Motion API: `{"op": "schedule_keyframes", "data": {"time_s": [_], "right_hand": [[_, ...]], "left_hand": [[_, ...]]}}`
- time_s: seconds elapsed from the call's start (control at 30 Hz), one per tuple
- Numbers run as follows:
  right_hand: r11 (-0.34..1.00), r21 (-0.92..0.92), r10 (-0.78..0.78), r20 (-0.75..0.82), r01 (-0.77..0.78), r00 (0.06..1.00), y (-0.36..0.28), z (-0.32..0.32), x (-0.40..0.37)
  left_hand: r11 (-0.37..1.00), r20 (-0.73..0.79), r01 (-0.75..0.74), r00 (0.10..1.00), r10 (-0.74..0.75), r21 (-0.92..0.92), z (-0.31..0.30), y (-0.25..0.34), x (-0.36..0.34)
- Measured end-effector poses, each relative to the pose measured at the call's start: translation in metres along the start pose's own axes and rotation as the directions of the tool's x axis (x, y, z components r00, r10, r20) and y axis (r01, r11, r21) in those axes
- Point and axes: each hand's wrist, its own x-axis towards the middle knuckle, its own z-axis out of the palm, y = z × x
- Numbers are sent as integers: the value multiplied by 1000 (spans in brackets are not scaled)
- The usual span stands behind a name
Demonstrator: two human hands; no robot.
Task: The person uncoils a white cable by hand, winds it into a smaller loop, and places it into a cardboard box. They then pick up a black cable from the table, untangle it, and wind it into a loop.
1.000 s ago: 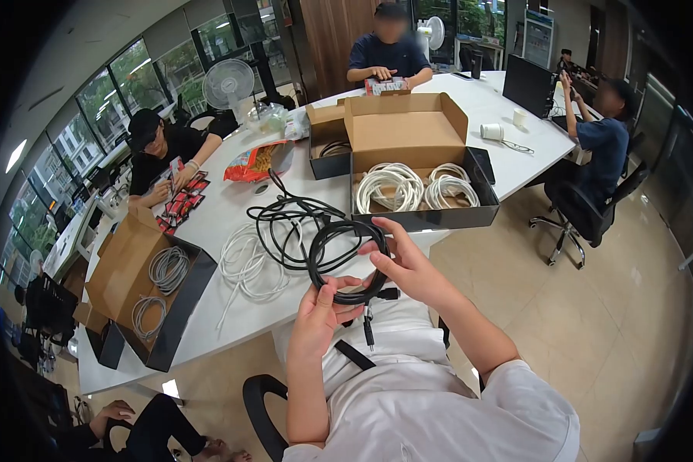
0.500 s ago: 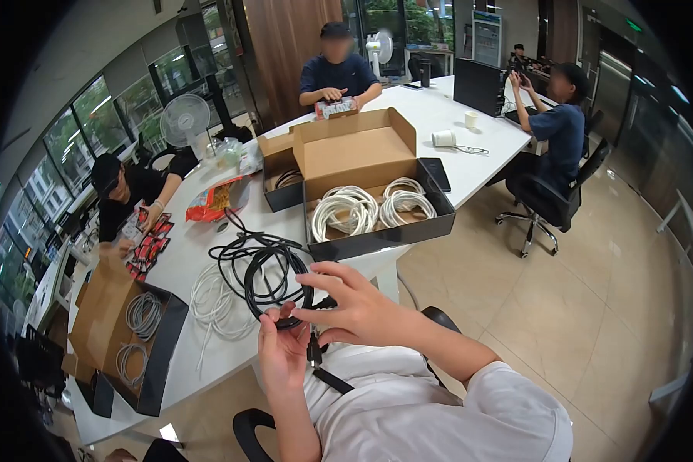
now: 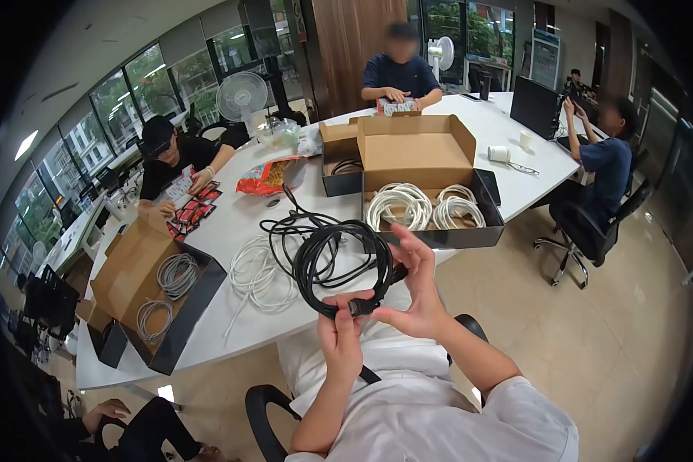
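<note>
A coiled black cable is pinched at its lower edge by my left hand, close to a black connector. My right hand is at the coil's right side, thumb and fingers spread around a second connector there; a gap shows between thumb and fingertips. More loose black cable lies on the table behind the coil. To the left of it rests a loose white cable.
On the white table are an open box with white coils and another box with grey coils. An orange bag lies behind. Two people work across the table; another sits right.
The black coil has been raised and turned more face-on to the camera, with both hands. The hanging connector now sits up beside my left fingers. The view has shifted left.
</note>
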Motion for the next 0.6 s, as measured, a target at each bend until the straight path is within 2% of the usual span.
{"op": "schedule_keyframes", "data": {"time_s": [0.1, 0.2, 0.23, 0.27, 0.3, 0.4, 0.57, 0.6], "right_hand": [[977, 144, 151, 35, -155, 988, -15, -1, -1], [963, 105, 236, 123, -249, 964, -13, -2, -1], [936, 183, 286, 99, -300, 953, -18, 0, 1], [934, 170, 303, 96, -315, 948, -18, -1, 0], [932, 157, 316, 95, -328, 944, -16, -2, 0], [928, 165, 326, 67, -333, 943, -11, -2, 1], [947, 111, 302, 13, -302, 953, -19, -2, 3], [956, 84, 284, -5, -283, 959, -23, -1, 5]], "left_hand": [[993, 21, -35, 999, 33, 116, 3, -3, -5], [954, 53, -104, 994, 93, 281, -5, -12, -1], [929, 86, -148, 988, 126, 339, -5, -12, 1], [898, 117, -190, 981, 156, 398, -6, -12, 1], [899, 146, -168, 982, 117, 405, -5, -10, 1], [874, 101, -104, 993, 64, 475, -2, -14, -3], [895, 96, -140, 989, 110, 424, 8, -15, -8], [841, 106, -222, 975, 195, 493, 12, -12, -6]]}}
